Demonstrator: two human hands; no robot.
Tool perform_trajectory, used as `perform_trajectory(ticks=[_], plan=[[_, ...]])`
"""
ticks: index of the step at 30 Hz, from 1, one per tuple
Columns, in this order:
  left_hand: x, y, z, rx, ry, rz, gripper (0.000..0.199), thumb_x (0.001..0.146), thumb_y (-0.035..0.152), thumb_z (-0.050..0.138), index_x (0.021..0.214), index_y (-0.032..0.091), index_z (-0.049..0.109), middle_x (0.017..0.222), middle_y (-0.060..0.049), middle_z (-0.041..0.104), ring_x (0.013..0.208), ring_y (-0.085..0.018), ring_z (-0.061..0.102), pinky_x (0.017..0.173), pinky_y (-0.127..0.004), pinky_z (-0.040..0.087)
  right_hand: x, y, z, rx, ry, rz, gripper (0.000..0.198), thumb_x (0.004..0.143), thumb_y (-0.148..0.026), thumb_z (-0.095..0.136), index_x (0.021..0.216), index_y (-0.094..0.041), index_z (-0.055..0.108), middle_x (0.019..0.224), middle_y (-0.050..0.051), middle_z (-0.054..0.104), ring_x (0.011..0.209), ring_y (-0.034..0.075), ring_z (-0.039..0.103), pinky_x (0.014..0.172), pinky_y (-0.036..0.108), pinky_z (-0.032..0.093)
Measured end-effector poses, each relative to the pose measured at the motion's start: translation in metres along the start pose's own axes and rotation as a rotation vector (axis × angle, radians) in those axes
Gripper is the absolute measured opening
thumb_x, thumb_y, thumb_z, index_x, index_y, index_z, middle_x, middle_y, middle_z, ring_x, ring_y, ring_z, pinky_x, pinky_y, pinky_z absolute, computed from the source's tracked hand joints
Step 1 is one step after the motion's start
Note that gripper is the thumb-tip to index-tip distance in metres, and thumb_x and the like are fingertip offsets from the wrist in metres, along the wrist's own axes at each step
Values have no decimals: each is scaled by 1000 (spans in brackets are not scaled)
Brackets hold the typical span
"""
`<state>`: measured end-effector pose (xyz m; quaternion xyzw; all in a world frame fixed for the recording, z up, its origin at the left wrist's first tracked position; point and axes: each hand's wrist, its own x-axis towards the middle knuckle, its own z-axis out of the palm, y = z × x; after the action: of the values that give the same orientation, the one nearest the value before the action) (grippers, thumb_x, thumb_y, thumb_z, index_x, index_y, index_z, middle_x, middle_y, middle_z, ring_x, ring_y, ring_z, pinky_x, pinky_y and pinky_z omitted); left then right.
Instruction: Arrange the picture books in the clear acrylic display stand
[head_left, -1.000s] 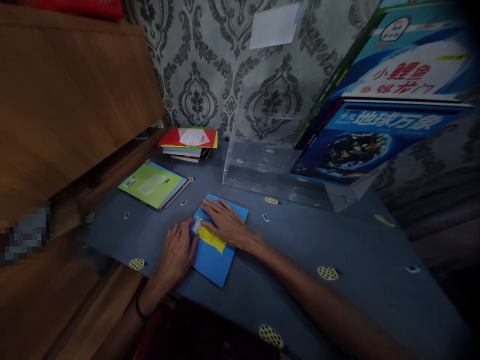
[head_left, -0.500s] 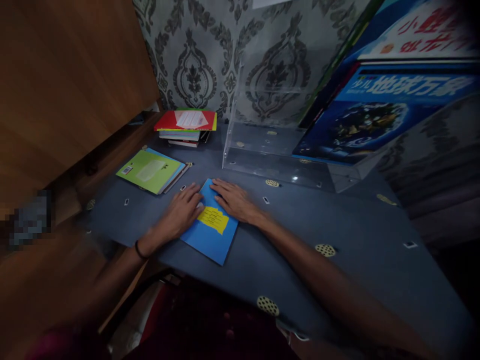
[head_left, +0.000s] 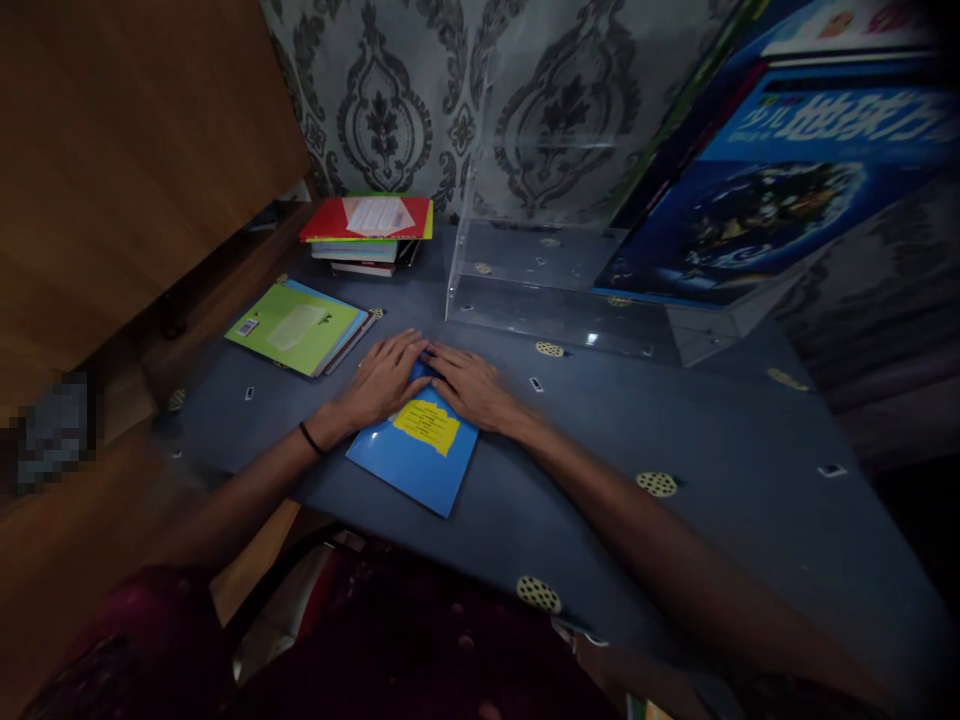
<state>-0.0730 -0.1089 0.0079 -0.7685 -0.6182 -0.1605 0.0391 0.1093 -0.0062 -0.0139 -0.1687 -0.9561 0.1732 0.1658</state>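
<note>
A blue book [head_left: 420, 475] with a yellow printed patch lies flat on the table in front of me. My left hand [head_left: 386, 378] rests on its upper left part, fingers stretched out and pointing to the far edge. On the upper right part lies my right hand [head_left: 472, 388], its fingers also extended. The fingertips of both hands come together near the far end of the book and hide that end. Neither hand is wrapped round anything.
A green book [head_left: 296, 328] lies on others at the left. Behind it stands a book stack topped by a red one [head_left: 364, 218]. A clear acrylic rack [head_left: 540, 310] at the back holds a large blue picture book [head_left: 757, 230]. A patterned cloth [head_left: 720, 420] covers the table.
My left hand has moved up and to the right over the book, so its fingers now meet those of my right hand. The view has shifted slightly.
</note>
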Motion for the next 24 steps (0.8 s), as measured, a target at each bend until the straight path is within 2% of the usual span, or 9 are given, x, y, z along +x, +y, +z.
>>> perform_trajectory(ticks=[6,11,15,19,22,24], plan=[[-37,11,-14,21,-65,36,53,104,49,41,145,15,44,151,-18,51,148,-31,39,120,-53,31,0,-1,-1,18,-10,9,44,104,-29,43,144,-16,55,156,13,49,147,27,42,116,52,41],[-59,15,-19,38,-93,46,52,104,49,42,143,15,47,149,-17,54,148,-30,40,123,-55,27,-1,-1,1,37,35,16,43,103,-29,45,142,-17,58,155,11,51,145,26,45,117,51,40],[-60,15,-21,74,-153,50,51,105,48,40,144,15,48,155,-16,49,151,-29,35,125,-55,25,-4,-1,2,75,111,43,39,101,-24,46,134,-14,64,147,13,59,139,26,52,116,48,41],[-57,13,-22,72,-207,80,54,107,46,35,150,15,43,161,-14,42,154,-28,28,126,-54,23,-10,2,0,191,212,104,36,99,-22,46,126,-16,70,137,11,67,128,26,61,112,46,44],[-57,11,-23,56,-212,86,56,107,48,33,153,16,41,161,-13,42,155,-27,28,126,-53,25,-21,9,-5,382,292,175,34,100,-27,46,123,-20,71,127,8,73,117,24,68,103,43,52],[-55,9,-23,47,-213,86,57,107,50,33,153,18,40,161,-12,42,155,-25,27,126,-51,25,-30,15,-9,516,365,237,35,101,-38,46,120,-22,72,120,7,76,111,24,70,99,42,55]])
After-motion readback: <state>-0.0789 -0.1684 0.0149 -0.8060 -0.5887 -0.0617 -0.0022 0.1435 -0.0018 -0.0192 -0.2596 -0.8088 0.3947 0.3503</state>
